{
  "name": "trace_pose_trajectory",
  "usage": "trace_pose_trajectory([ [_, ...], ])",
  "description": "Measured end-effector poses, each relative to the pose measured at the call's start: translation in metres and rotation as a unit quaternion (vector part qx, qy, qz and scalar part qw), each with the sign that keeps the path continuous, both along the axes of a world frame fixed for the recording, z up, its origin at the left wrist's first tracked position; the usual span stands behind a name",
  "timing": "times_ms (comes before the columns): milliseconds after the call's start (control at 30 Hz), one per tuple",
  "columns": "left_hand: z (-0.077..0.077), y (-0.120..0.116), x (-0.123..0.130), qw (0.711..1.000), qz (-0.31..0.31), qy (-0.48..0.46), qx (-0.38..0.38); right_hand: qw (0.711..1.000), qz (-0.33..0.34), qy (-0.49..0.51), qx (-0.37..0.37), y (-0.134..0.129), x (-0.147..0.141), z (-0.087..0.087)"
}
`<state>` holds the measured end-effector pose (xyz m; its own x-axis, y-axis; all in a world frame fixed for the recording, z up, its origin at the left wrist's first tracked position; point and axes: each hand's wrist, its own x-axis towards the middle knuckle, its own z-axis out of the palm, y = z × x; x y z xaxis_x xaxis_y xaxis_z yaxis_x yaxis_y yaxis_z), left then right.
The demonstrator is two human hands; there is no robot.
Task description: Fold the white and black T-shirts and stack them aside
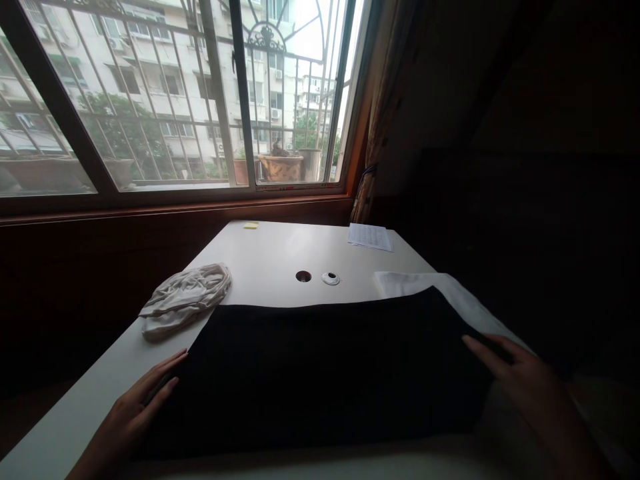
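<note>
A wide black cloth (320, 373) spreads across the near part of the white table (280, 253); what kind of item it is I cannot make out. Its left edge is pinched between the thumb and fingers of my left hand (143, 400). On the other side my right hand (520, 373) grips the right edge, with the thumb on top. The cloth's far edge runs nearly straight, with its right corner rising to a point. Behind that corner lies a white cloth (420, 283), partly covered by the black one.
A crumpled off-white cloth (187, 297) lies by the table's left edge. Farther back are a cable hole (303, 276), a small round white cap (331, 279), printed papers (370, 237) and a yellow note (251, 225). A barred window (270, 100) stands beyond; a curtain (373, 147) hangs beside it.
</note>
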<state>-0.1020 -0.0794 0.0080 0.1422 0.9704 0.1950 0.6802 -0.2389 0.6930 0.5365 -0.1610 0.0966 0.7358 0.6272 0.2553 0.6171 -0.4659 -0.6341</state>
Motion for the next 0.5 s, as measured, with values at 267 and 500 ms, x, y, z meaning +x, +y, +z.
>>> trace_pose_trajectory([
  [267,-0.002,0.0,-0.003,1.0,-0.01,0.001,0.015,0.943,0.323,-0.013,0.079,0.075,-0.189,0.05],
  [500,-0.001,-0.005,-0.002,1.0,-0.003,-0.014,-0.009,0.711,0.701,-0.043,-0.031,0.056,-0.308,0.028],
])
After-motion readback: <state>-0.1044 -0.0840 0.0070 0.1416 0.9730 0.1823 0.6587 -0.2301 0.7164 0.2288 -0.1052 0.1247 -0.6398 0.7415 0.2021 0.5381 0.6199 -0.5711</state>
